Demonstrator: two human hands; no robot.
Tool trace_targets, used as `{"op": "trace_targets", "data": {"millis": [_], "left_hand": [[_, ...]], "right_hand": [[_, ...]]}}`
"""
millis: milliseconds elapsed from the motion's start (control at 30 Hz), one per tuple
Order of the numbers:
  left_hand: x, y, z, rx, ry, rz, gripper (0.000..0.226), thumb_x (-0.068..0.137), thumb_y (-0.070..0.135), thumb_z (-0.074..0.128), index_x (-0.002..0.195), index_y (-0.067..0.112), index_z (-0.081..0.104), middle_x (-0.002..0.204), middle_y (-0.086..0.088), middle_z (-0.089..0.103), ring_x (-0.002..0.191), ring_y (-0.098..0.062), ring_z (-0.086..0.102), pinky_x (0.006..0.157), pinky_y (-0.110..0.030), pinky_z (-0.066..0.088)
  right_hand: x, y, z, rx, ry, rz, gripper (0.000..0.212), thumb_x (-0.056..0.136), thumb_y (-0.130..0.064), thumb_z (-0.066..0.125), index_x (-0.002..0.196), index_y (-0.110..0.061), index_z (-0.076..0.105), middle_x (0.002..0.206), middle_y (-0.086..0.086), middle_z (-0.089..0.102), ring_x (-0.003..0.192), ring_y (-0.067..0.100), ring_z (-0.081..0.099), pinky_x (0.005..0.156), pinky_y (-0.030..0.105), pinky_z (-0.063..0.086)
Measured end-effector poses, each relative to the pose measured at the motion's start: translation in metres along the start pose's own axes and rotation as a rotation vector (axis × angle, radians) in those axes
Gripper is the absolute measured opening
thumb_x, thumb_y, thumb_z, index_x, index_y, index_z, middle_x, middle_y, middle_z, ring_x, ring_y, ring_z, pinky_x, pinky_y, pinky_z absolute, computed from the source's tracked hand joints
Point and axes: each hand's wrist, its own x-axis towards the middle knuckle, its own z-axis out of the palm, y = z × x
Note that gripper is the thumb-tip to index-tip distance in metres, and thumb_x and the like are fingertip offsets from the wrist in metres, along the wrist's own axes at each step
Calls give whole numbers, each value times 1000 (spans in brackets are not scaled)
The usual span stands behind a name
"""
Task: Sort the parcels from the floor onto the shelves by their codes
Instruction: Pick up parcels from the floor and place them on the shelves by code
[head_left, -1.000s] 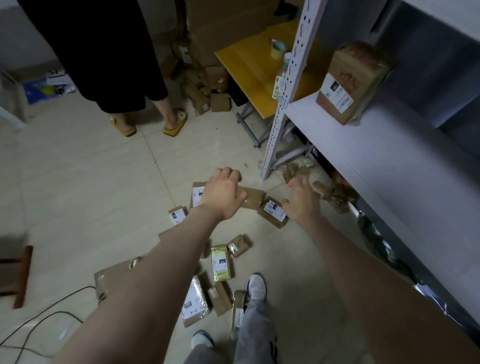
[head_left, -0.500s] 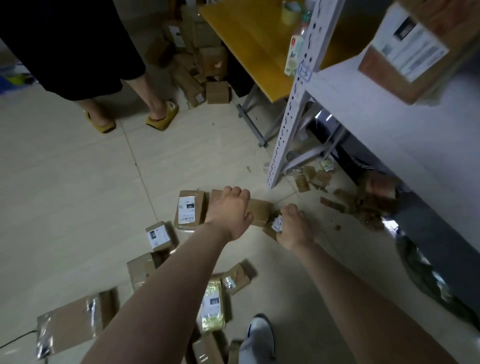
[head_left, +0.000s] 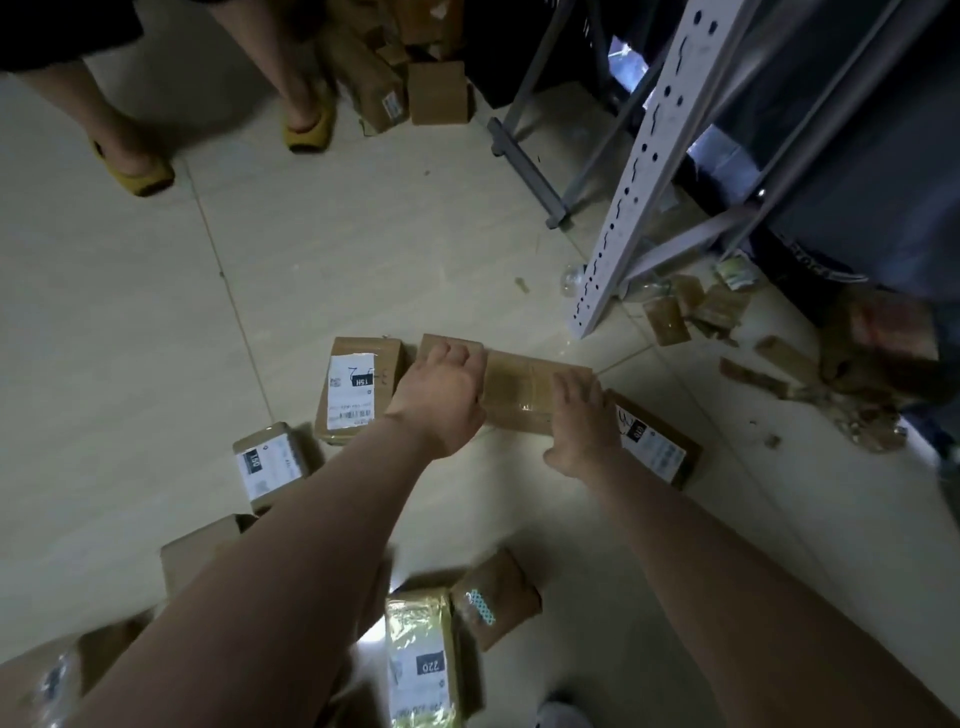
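Find the long brown parcel (head_left: 519, 389) flat on the floor (head_left: 363, 249), plain side up, just beside the labelled parcel (head_left: 358, 389) at its left end and against the tilted parcel (head_left: 654, 441) at its right, near the foot of the shelf upright (head_left: 649, 166). Note the left hand (head_left: 441, 400), fingers (head_left: 457, 358) curled over the far left edge in a grip, and the right hand (head_left: 582, 423), fingers (head_left: 566, 387) laid fairly straight across the top near the right end, thumb spread toward the near side; impossible to tell a tucked thumb from a resting one. Judge the step as lifting and turning the parcel to read its code, with no label to see on this face. Before lifting, hook the right fingers round the end to match the left. Raise both ends level and straight up, clear of the two neighbours, to avoid dragging them. Expect a slick feel from the glossy tape across the top, so squeeze on bare cardboard. Roll it toward the body and read the code before choosing a shelf. Mind the small parcel (head_left: 270, 462) and the gold pouch (head_left: 421, 654) nearer the feet when stepping back.
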Motion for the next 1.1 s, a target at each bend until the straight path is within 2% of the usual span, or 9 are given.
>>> {"op": "trace_targets", "data": {"millis": [100,233,300,400,567,767,900,1000,1100], "left_hand": [[17,-12,32,0,5,2,53,94,31,50,141,11,36,136,-9,45,126,-28,37,102,-36,34],[29,-30,68,-8,-14,16,48,92,34,54,133,12,41,133,-8,45,125,-26,37,98,-33,34],[31,-38,82,-22,-19,7,49,92,35,55,133,12,41,133,-7,45,125,-26,37,99,-33,33],[25,-44,93,-123,-36,-65,48,92,33,56,133,11,43,133,-9,45,124,-26,37,101,-32,32],[2,-27,68,-206,-75,-123,49,93,33,56,134,11,42,135,-9,43,126,-27,35,100,-36,36],[-36,16,-10,-404,-145,-249,64,95,54,48,135,5,40,137,-16,45,127,-34,40,104,-44,38],[-64,51,-103,-1009,-349,-560,87,85,80,34,143,15,36,139,-11,44,120,-37,51,85,-48,54],[-93,66,-171,-1253,-433,-674,82,77,88,35,123,20,43,115,-11,55,107,-39,60,81,-47,56],[-129,77,-228,-1339,-376,-684,66,77,81,48,98,20,56,99,-10,62,92,-30,66,79,-44,58]], "right_hand": [[33,1,20,-60,67,1,103,70,-31,82,149,-17,16,156,11,21,142,38,23,113,55,28],[71,14,47,-20,47,39,118,74,-51,76,156,-14,0,162,15,8,146,42,14,116,55,24],[77,19,62,-67,86,35,121,73,-55,76,156,-12,0,160,17,14,144,40,20,116,53,28],[60,19,79,-52,82,85,127,64,-61,80,154,-12,6,150,16,27,136,38,30,108,53,35],[-12,17,79,57,64,171,103,57,-51,86,136,-15,30,136,9,35,128,32,34,89,41,47],[-97,15,-13,297,295,220,100,49,-39,90,131,-12,40,127,12,44,121,32,42,82,41,51],[-156,7,-100,334,536,99,104,42,-35,92,130,-9,43,124,15,49,115,33,45,82,43,52],[-207,0,-160,281,649,23,104,39,-25,92,130,-11,41,126,16,50,115,33,44,86,45,52],[-262,-8,-210,288,709,9,106,41,-22,93,132,-12,40,131,18,50,119,35,45,94,47,49]]}}
